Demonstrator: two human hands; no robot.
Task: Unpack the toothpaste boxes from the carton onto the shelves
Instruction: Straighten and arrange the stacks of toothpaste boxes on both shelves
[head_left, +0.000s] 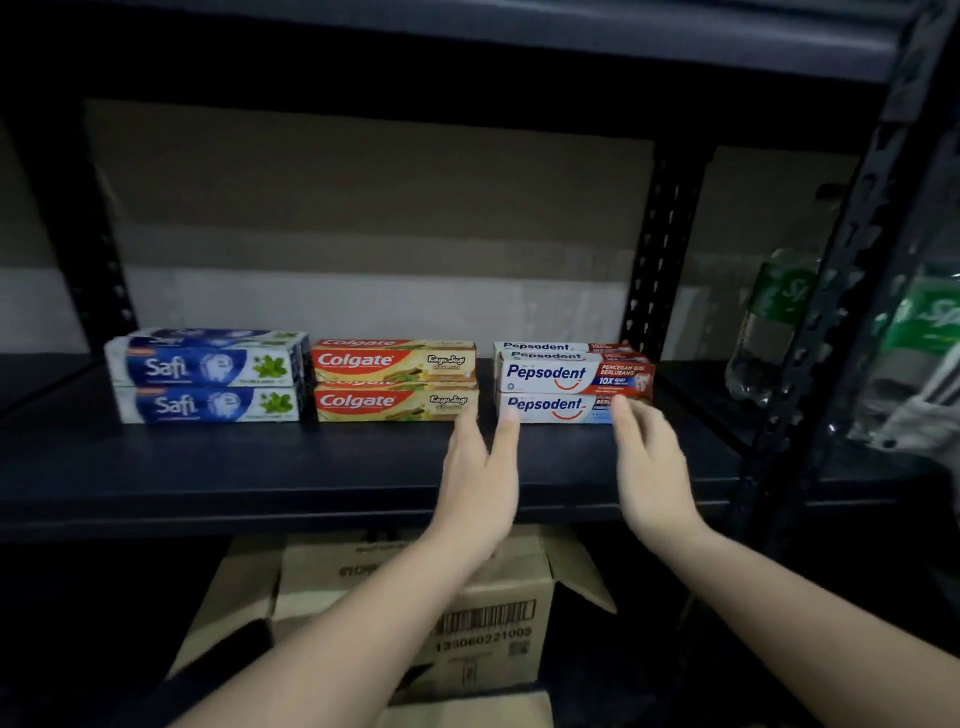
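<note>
Two Pepsodent boxes (571, 387) face the camera right of centre in the frame, stacked one on the other on the shelf (260, 467), with more of the same behind them. Their long axis runs left to right across the picture, parallel to the shelf's front edge. Both hands sit just below the lower box, one at each end. The left hand (480, 478) is open with fingers spread, one fingertip touching or nearly touching the box's lower left corner. The right hand (649, 467) is open too, holding nothing, its fingertips at the box's right end over the red part of the print. Blur hides whether they press on it.

Because the box lies crosswise between the two hands, any squaring or pushing back would likely come from both ends at once; neither hand is clearly nearer.

Left of this stack, across a gap, stand the Colgate boxes (395, 382), then the Safi boxes (208, 376) at centre left, stacked the same way. Below the shelf, at lower centre, the carton (493, 623) stands open, its inside hidden by the forearms. Bottles (774, 322) fill the right edge.
</note>
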